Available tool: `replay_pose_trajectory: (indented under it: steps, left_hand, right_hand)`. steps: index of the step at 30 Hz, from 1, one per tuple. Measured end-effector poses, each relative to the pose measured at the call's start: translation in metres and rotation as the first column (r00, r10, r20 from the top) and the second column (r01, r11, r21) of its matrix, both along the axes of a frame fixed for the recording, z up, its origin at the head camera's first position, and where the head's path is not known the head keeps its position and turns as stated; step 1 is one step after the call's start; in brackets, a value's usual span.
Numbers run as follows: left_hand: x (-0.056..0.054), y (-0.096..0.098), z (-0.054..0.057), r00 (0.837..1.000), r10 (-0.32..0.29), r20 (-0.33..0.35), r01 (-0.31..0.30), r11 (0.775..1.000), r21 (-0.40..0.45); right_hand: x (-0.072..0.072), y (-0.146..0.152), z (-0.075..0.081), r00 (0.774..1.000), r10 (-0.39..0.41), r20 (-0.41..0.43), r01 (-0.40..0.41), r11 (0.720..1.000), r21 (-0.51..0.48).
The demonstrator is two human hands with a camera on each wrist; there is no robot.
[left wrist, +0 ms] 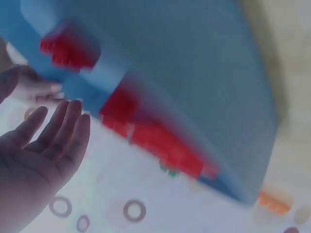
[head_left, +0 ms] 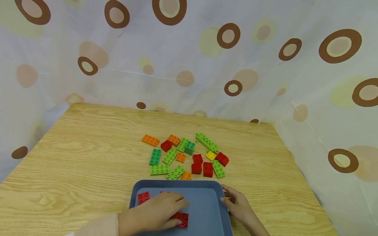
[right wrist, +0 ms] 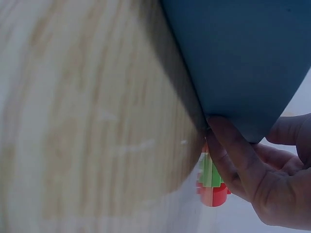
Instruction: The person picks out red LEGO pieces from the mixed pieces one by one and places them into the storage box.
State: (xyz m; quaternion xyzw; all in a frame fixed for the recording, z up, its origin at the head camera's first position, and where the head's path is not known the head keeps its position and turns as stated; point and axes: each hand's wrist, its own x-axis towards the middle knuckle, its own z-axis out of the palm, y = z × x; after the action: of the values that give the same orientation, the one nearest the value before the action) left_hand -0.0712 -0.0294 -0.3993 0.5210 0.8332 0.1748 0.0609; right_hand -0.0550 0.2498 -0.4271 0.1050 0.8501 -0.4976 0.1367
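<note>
A blue-grey tray (head_left: 203,205) lies at the near edge of the head view. My left hand (head_left: 160,211) is over its left half, and its thumb overlaps a red brick (head_left: 184,220) in that view. The left wrist view shows the palm and loosely bent fingers (left wrist: 73,126) with nothing between them. Another red brick (head_left: 143,197) sits in the tray's far left corner, and a further one is mostly hidden behind the hand. At the tray's right side, my right hand (head_left: 240,206) grips the wall, thumb at the rim and fingers against the outside.
Beyond the tray, loose toy bricks lie on the wooden table (head_left: 88,157): light green (head_left: 159,169), dark green (head_left: 155,156), orange (head_left: 150,140), yellow (head_left: 211,155) and several red ones (head_left: 208,169). A patterned cloth (head_left: 189,59) hangs behind the table.
</note>
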Motion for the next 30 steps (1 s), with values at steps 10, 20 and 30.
replay_pose_trajectory:
  steps: [10,20,30]
  left_hand:
    - [-0.045,-0.007,0.03,0.957,0.286,0.047,-0.289,0.954,0.075]
    - [-0.109,-0.009,0.013,0.89,0.44,0.12,-0.453,0.885,0.112]
    - [-0.154,-0.007,-0.002,0.861,0.493,0.127,-0.492,0.87,-0.046]
  right_hand:
    - [0.003,0.003,0.0,1.0,-0.001,0.009,0.001,1.0,-0.005]
    - [0.004,0.004,0.0,1.0,0.007,-0.005,-0.007,1.0,0.007]
    - [0.004,-0.002,0.003,0.993,0.038,-0.114,-0.03,0.997,0.064]
